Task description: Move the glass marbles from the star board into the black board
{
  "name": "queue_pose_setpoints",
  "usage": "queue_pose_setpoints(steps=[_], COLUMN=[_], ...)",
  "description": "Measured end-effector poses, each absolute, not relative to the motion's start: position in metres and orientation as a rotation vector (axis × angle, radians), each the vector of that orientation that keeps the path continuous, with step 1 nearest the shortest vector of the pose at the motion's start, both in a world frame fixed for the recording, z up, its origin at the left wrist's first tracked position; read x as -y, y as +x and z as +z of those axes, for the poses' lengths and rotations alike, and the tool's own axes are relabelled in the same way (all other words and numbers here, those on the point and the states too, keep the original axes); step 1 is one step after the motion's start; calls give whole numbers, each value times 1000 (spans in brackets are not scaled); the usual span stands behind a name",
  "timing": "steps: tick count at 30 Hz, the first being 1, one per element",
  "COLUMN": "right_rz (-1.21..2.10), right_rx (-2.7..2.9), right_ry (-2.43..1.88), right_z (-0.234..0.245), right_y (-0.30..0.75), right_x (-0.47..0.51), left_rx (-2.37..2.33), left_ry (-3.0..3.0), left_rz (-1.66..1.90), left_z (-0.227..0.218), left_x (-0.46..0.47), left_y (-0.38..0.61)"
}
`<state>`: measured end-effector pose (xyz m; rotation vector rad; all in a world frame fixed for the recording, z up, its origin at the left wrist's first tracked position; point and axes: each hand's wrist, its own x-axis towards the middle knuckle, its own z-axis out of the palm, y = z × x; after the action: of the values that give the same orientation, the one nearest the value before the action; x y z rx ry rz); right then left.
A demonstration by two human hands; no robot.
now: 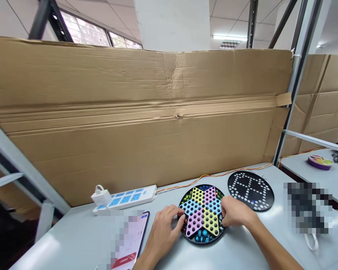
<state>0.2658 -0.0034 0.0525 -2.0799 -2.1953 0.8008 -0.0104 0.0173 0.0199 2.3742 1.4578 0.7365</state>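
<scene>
A round black Chinese checkers board [202, 214] with a coloured star and marbles in its rim pockets lies on the grey table. My left hand [163, 229] curls its fingers against the board's left edge. My right hand [234, 212] has its fingers bent over the board's right edge. Both hands seem to grip the board's rim. A second round black disc [250, 190] with white holes lies just behind and to the right of the board.
A phone [131, 240] lies at the front left of the table [81, 240]. A white power strip [124, 198] with a plugged charger sits by the cardboard wall [141, 123]. Coloured wires [214, 175] run along the wall. A neighbouring table holds a purple disc [319, 162].
</scene>
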Motion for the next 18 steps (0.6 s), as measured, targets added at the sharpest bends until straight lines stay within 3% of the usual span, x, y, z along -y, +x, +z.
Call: queue_pose_setpoints(steps=[11, 18], right_rz=[901, 455], right_rx=[2060, 1680], right_ry=[-1874, -2255], right_z=[51, 43], right_y=[299, 347], right_x=[-11, -22], left_rx=[-1443, -1423], left_ry=[2403, 2407], left_rz=[745, 761], left_z=[19, 18], left_x=[-18, -18], left_y=[-11, -10])
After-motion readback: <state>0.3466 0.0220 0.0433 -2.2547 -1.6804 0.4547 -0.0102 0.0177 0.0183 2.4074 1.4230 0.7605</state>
